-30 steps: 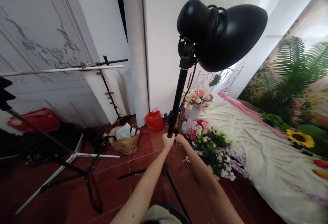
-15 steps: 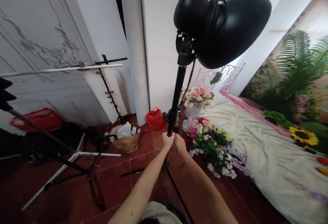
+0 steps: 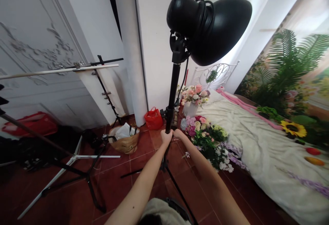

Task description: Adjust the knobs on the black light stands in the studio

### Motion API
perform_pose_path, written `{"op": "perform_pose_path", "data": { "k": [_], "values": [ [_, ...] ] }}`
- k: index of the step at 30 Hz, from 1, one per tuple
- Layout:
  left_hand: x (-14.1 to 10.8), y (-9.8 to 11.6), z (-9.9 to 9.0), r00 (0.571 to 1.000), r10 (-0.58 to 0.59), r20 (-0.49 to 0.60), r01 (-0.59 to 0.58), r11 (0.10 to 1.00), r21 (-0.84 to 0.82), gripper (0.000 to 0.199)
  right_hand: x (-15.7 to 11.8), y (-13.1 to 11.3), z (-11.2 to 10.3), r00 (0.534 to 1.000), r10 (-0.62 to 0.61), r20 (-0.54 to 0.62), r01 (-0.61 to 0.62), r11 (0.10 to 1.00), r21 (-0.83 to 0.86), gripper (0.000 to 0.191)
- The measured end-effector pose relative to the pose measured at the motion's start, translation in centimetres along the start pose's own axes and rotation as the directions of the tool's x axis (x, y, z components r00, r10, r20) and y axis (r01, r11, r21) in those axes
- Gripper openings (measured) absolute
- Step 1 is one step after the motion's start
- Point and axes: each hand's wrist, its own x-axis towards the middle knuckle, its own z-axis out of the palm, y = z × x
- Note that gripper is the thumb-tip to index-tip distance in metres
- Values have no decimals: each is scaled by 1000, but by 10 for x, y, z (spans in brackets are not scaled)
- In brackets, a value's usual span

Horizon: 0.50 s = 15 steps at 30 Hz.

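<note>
A black studio light (image 3: 218, 29) with a wide dome reflector and a coiled cord is mounted on top of a black light stand (image 3: 173, 87). My left hand (image 3: 167, 137) is wrapped around the stand's pole, below a clamp collar (image 3: 168, 113). Close beside it, at the right side of the pole, my right hand (image 3: 178, 134) is closed with curled fingers against the stand. Its fingertips are partly hidden, so I cannot see exactly which part they grip. The stand's legs (image 3: 177, 187) spread over the floor beneath my forearms.
Artificial flowers (image 3: 205, 132) crowd the floor beside a bed with a cream blanket (image 3: 257, 139). A wicker basket (image 3: 125, 144) and a red bag (image 3: 153, 118) sit near the wall. Another stand's legs (image 3: 74, 170) spread at left, below a white crossbar (image 3: 97, 68).
The lamp head and pole have shifted slightly left in view, and the reflector looks turned a little. My right hand has turned at the wrist and sits slightly higher by the pole.
</note>
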Motion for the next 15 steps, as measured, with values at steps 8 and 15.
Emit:
{"op": "perform_pose_path", "data": {
  "k": [8,15],
  "values": [
    [-4,10,-2,1000,-9,-6,9,999,-33,22,-30,7,5,997,-13,-80,9,999,-51,26],
    [-7,16,-3,1000,-18,-6,18,999,-49,21,-51,29,27,958,-90,-270,119,989,90,22]
  ]
}}
